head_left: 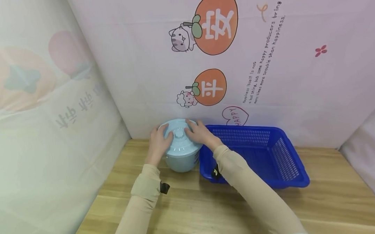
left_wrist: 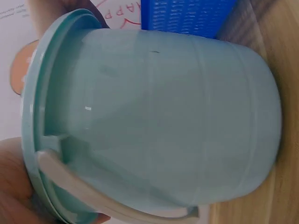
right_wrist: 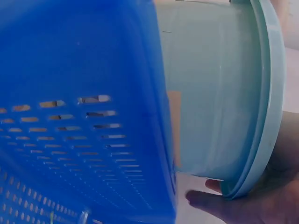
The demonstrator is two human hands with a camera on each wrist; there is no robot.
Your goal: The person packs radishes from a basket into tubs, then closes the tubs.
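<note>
A light-blue plastic bucket (head_left: 181,164) stands upright on the wooden table, with a round, knobbed lid (head_left: 180,148) over its top. From the left, my left hand (head_left: 158,142) grips the lid's edge, its thumb on the upper face. On the opposite side my right hand (head_left: 200,133) holds the rim, fingers spread over the lid. The right wrist view shows fingertips (right_wrist: 205,201) curling below the lid's edge. A pale carrying handle (left_wrist: 93,193) hangs down the bucket's side in the left wrist view. The lid sits level at the bucket's mouth.
Close on the bucket's right is a blue slatted plastic basket (head_left: 282,133), partly behind my right forearm. A printed cloth (head_left: 148,80) hangs behind, and another cloth (head_left: 51,154) borders the left side. The wooden table (head_left: 191,211) extends toward me.
</note>
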